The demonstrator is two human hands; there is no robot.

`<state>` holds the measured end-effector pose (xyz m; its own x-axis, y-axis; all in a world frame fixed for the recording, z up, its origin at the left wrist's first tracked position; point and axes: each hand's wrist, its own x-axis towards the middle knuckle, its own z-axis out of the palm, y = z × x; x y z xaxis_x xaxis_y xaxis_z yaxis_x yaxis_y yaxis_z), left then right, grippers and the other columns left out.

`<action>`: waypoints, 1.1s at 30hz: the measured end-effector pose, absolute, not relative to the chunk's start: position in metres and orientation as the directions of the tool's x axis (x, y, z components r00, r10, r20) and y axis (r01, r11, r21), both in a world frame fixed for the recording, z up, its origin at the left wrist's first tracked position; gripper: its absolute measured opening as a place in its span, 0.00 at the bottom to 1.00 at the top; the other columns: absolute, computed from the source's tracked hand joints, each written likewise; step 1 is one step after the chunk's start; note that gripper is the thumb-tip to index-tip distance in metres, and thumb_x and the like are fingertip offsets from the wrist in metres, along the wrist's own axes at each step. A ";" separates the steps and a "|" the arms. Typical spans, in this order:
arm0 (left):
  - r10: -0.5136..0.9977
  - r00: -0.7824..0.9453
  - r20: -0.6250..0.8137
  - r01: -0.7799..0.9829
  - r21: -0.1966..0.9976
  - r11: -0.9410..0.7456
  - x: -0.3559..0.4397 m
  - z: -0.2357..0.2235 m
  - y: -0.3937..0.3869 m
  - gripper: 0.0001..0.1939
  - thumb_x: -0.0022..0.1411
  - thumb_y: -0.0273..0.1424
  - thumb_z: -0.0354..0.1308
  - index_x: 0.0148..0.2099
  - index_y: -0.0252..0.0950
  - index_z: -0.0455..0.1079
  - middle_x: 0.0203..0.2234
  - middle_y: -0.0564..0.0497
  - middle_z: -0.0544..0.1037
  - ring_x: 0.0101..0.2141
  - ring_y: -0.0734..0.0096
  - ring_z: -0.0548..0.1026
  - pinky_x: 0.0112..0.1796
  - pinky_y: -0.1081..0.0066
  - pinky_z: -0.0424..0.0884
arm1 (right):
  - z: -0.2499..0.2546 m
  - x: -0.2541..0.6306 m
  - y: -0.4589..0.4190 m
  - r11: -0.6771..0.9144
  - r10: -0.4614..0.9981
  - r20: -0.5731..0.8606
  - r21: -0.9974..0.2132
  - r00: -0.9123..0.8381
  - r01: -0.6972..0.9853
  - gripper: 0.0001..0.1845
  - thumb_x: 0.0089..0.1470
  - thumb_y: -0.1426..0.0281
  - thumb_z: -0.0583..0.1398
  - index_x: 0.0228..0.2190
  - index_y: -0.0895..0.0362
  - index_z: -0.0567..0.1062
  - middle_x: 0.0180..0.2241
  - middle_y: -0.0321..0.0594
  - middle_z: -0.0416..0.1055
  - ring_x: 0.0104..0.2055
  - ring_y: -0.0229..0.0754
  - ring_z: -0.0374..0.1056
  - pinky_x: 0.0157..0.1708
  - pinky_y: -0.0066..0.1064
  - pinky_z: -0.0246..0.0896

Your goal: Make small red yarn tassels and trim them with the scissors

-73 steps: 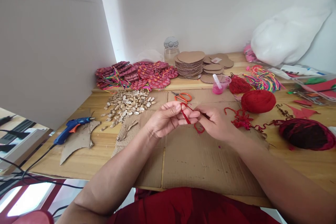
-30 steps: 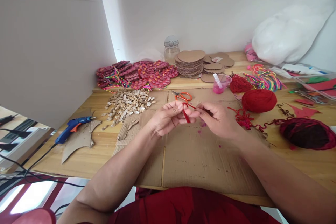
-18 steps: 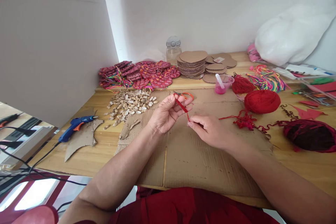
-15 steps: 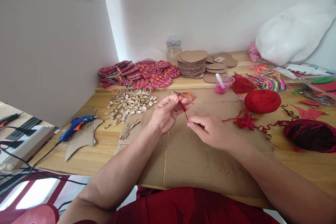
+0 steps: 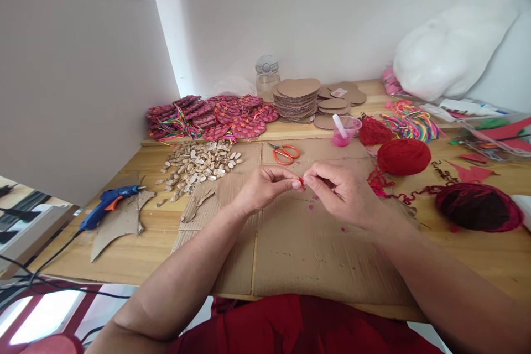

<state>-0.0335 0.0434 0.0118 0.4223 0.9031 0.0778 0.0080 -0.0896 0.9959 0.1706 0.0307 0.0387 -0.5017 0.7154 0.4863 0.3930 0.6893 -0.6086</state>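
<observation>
Over the cardboard mat (image 5: 315, 254), a short bit of red yarn (image 5: 301, 181) shows between my two hands, mostly covered by fingers. My left hand (image 5: 267, 188) pinches it between thumb and fingertips. Facing it and almost touching, my right hand (image 5: 342, 193) is closed in a pinch at the yarn's other end. Just beyond the hands lie orange-handled scissors (image 5: 284, 154). To the right sit a ball of red yarn (image 5: 404, 157) and a loose red tangle (image 5: 379, 181), with a dark maroon yarn ball (image 5: 479, 206) nearer me.
Peanut shells (image 5: 203, 165) are heaped at left, near a blue glue gun (image 5: 110, 204) on torn cardboard (image 5: 118, 227). Behind are decorated pink pieces (image 5: 236, 116), stacked cardboard shapes (image 5: 296, 100), a jar (image 5: 267, 77) and a cup of pink liquid (image 5: 346, 131). A white bag (image 5: 448, 58) stands back right.
The yarn was looped over my left fingers, then stretched down to my right hand. Now my right hand has risen to meet my left, whose fingers have closed, and little yarn shows.
</observation>
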 end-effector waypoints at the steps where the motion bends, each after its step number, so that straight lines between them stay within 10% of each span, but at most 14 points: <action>1: 0.898 0.434 0.071 0.029 0.995 -0.093 -0.033 0.013 0.043 0.11 0.57 0.37 0.66 0.35 0.32 0.79 0.32 0.46 0.82 0.35 0.68 0.78 0.43 0.69 0.71 | 0.038 0.171 0.031 0.691 0.714 0.490 -0.607 -0.500 0.392 0.13 0.64 0.71 0.53 0.26 0.57 0.68 0.25 0.34 0.65 0.30 0.35 0.61 0.33 0.29 0.53; 12: 0.792 0.597 -0.131 -0.232 0.916 0.327 -0.035 0.025 0.037 0.13 0.54 0.36 0.69 0.32 0.30 0.74 0.26 0.47 0.80 0.40 0.60 0.80 0.46 0.64 0.69 | 0.032 0.188 0.054 0.562 0.822 0.365 -0.644 -0.438 0.519 0.16 0.65 0.64 0.52 0.26 0.56 0.67 0.22 0.31 0.60 0.25 0.35 0.57 0.28 0.28 0.50; 23: 0.833 0.511 -0.213 -0.376 0.816 0.439 -0.033 0.018 0.043 0.16 0.48 0.36 0.72 0.32 0.30 0.73 0.30 0.43 0.81 0.35 0.63 0.80 0.40 0.67 0.71 | 0.020 0.213 0.102 0.331 0.925 0.308 -0.363 -0.223 0.871 0.12 0.58 0.65 0.55 0.34 0.57 0.76 0.34 0.45 0.77 0.34 0.46 0.69 0.33 0.34 0.56; 33: 0.804 0.512 -0.303 -0.374 0.764 0.526 -0.027 0.012 0.044 0.19 0.43 0.36 0.74 0.33 0.30 0.73 0.27 0.45 0.81 0.33 0.64 0.79 0.41 0.62 0.72 | 0.032 0.105 0.166 0.370 0.917 -0.069 -0.230 -0.394 0.900 0.13 0.51 0.60 0.62 0.24 0.57 0.77 0.25 0.43 0.76 0.30 0.43 0.68 0.28 0.31 0.51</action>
<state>-0.0274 0.0437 0.0120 0.5121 0.8039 -0.3025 -0.3745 0.5259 0.7637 0.1054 0.1656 0.0321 -0.3938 0.9166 -0.0686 0.9003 0.3695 -0.2301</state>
